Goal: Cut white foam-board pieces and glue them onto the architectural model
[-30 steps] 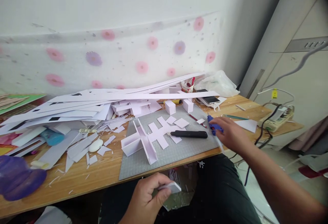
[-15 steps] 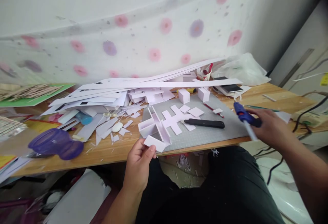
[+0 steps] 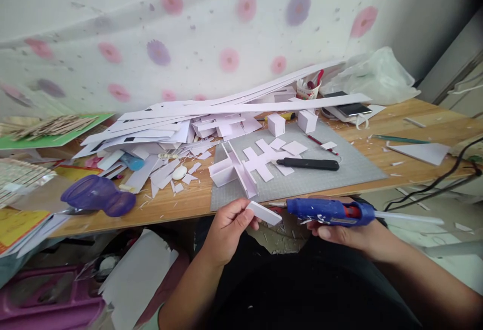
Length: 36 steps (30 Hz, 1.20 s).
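Observation:
Between the thumb and fingers of my left hand (image 3: pixel 230 227) is a small white foam board piece (image 3: pixel 266 214), held just off the table's front edge. My right hand (image 3: pixel 350 234) grips a blue hot glue gun (image 3: pixel 328 212) from below. Its metal nozzle points left, close to the piece's upper edge; whether they touch I cannot tell. A glue stick (image 3: pixel 411 218) sticks out of its back end. Behind my left hand, a white board structure with walls (image 3: pixel 241 171) stands on the grey cutting mat (image 3: pixel 339 181).
On the mat lie a black utility knife (image 3: pixel 309 163), a cross-shaped white cutout (image 3: pixel 260 161), a pencil (image 3: pixel 322 145) and two white boxes (image 3: pixel 276 125). Board strips and scraps (image 3: pixel 166 134) pile up at left, near a purple container (image 3: pixel 98 195). Black cables (image 3: pixel 433 189) hang at right.
My right hand has brought the glue gun left and turned its nozzle toward the piece. My left hand has drawn the piece away from the board structure, toward me.

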Each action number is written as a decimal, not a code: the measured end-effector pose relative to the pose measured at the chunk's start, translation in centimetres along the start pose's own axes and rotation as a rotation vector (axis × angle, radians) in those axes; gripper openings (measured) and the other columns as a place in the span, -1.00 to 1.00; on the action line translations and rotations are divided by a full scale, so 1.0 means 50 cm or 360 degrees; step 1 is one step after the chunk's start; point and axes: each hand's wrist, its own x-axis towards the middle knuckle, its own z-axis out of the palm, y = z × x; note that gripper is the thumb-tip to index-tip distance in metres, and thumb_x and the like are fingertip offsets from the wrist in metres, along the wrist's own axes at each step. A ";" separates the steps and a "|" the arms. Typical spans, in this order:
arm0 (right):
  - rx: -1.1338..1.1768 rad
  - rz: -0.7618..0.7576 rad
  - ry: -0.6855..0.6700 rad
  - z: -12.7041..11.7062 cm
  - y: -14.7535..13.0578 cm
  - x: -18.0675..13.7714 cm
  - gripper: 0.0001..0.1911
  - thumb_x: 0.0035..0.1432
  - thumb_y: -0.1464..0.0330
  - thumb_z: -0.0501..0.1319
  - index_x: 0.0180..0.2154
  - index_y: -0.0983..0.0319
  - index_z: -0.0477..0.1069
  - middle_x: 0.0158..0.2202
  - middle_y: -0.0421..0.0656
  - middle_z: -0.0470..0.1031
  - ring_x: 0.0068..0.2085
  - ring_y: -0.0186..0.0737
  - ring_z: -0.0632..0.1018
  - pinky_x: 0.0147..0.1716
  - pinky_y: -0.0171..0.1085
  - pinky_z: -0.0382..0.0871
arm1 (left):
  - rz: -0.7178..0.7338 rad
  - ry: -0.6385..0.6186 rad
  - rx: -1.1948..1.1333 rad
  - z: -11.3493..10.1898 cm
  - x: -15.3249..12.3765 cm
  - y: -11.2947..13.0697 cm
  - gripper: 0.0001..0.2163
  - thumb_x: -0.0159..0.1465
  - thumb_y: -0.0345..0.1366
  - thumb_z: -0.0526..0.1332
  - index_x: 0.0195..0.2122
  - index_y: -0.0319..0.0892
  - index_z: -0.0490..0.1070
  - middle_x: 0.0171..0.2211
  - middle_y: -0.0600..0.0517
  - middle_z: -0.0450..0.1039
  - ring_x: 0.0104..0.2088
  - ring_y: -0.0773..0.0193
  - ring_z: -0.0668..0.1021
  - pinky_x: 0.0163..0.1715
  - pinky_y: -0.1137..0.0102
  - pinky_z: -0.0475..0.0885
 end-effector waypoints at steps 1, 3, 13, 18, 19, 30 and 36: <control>-0.0027 0.0000 -0.0004 -0.002 0.004 0.002 -0.57 -0.07 0.12 0.39 -0.18 0.22 0.54 -0.39 -0.09 0.58 -0.37 -0.13 0.59 -0.38 -0.23 0.53 | 0.0002 -0.0009 -0.0006 -0.001 -0.002 -0.001 -0.76 0.22 -0.14 0.26 -0.36 -0.26 0.49 -0.51 0.02 0.41 -0.47 0.33 0.43 -0.39 0.42 0.33; -0.0055 0.0010 0.0056 -0.004 0.014 0.002 -0.57 -0.09 0.12 0.40 -0.20 0.21 0.53 -0.39 -0.09 0.57 -0.37 -0.11 0.59 -0.36 -0.19 0.53 | 0.0011 0.0028 -0.0068 -0.003 -0.005 -0.005 -0.77 0.21 -0.16 0.29 -0.35 -0.25 0.49 -0.53 0.04 0.41 -0.50 0.35 0.43 -0.41 0.44 0.33; -0.0163 0.0027 0.0176 0.015 0.039 0.006 -0.56 -0.14 0.09 0.39 -0.20 0.16 0.51 -0.37 -0.11 0.55 -0.36 -0.09 0.57 -0.36 -0.14 0.53 | 0.0025 0.0010 -0.0114 -0.008 -0.008 -0.013 -0.76 0.21 -0.15 0.26 -0.37 -0.27 0.53 -0.51 0.00 0.45 -0.46 0.28 0.47 -0.39 0.40 0.36; -0.0130 0.0021 0.0139 0.018 0.049 0.010 -0.53 -0.15 0.10 0.40 -0.18 0.16 0.49 -0.40 -0.14 0.54 -0.39 -0.10 0.57 -0.39 -0.15 0.53 | 0.0012 0.0007 -0.0214 -0.006 -0.009 -0.019 -0.74 0.22 -0.13 0.26 -0.35 -0.27 0.54 -0.47 -0.02 0.49 -0.46 0.27 0.51 -0.39 0.39 0.39; -0.0094 0.0013 0.0167 0.021 0.053 0.010 -0.51 -0.15 0.11 0.40 -0.16 0.16 0.48 -0.39 -0.14 0.54 -0.38 -0.10 0.57 -0.36 -0.15 0.53 | 0.0011 0.0005 -0.0236 -0.005 -0.010 -0.020 -0.74 0.22 -0.13 0.26 -0.35 -0.27 0.54 -0.47 -0.03 0.50 -0.46 0.27 0.51 -0.39 0.39 0.40; -0.0214 -0.0038 0.0169 0.027 0.041 0.015 -0.59 -0.14 0.08 0.38 -0.25 0.17 0.52 -0.36 -0.11 0.56 -0.38 -0.09 0.58 -0.40 -0.17 0.54 | 0.0023 0.0022 -0.0289 -0.006 -0.015 -0.029 -0.79 0.24 -0.16 0.27 -0.31 -0.23 0.47 -0.48 0.04 0.51 -0.49 0.31 0.55 -0.43 0.43 0.42; -0.0314 -0.0090 -0.0064 0.025 0.013 0.022 -0.73 -0.03 0.17 0.33 -0.32 0.20 0.54 -0.44 -0.13 0.53 -0.41 -0.12 0.55 -0.44 -0.23 0.49 | 0.0062 0.0008 -0.0149 -0.014 -0.015 -0.032 -0.78 0.28 -0.16 0.22 -0.33 -0.25 0.45 -0.49 0.04 0.50 -0.48 0.32 0.55 -0.42 0.45 0.42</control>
